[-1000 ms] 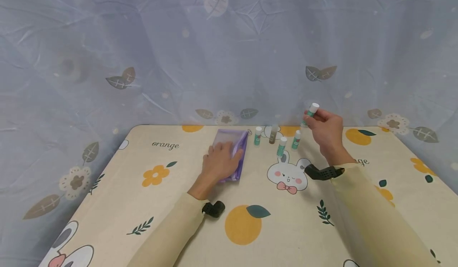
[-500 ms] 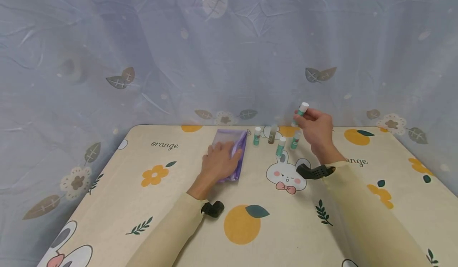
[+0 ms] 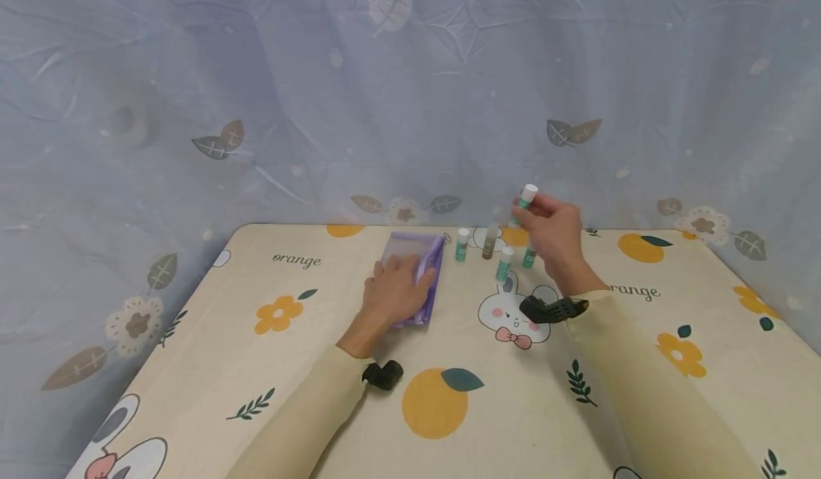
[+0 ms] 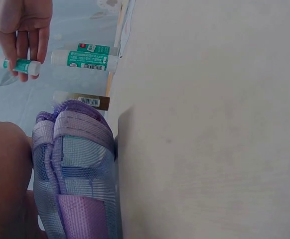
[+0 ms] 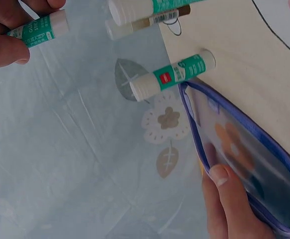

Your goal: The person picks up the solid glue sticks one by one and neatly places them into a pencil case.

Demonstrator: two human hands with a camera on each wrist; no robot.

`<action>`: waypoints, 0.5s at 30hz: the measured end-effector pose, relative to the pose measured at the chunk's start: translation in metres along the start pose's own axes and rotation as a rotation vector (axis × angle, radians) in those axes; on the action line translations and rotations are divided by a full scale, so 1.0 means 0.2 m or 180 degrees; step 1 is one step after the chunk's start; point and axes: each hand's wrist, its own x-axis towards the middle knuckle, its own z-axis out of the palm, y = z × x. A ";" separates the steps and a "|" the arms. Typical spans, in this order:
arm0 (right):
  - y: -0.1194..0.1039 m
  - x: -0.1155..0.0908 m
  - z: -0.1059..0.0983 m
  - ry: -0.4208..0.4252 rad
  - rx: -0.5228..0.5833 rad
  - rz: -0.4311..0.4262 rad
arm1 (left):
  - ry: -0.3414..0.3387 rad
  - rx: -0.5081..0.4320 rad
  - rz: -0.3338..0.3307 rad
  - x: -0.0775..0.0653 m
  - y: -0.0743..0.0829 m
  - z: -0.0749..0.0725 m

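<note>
My right hand pinches a green glue stick with a white cap, raised above the far edge of the table and tilted. My left hand lies over a purple mesh zip pouch. In the right wrist view, the left thumb hooks over the pouch's gaping mouth edge, with the fingers on the outer side. Between the hands stand more glue sticks: one green beside the pouch, one green nearer, and one green partly behind the right hand. A brown-bodied stick stands among them.
A cream cloth with printed oranges and rabbits covers the table. Behind it hangs a grey-blue patterned sheet. Both forearms carry black wrist bands, one left band and one right band.
My right hand has moved leftward with the raised glue stick, passing over the standing sticks. The left hand stays on the pouch.
</note>
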 end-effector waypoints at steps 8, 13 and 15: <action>-0.05 -0.03 0.05 -0.0105 -0.0011 -0.0023 | -0.0016 -0.0023 -0.0026 0.00 0.01 0.00; -0.07 -0.04 0.10 -0.0181 0.0019 -0.0099 | -0.0009 -0.0018 -0.0037 0.00 0.00 0.00; -0.07 -0.04 0.12 -0.0199 0.0025 -0.0141 | 0.0001 -0.0016 -0.0042 0.00 0.00 0.00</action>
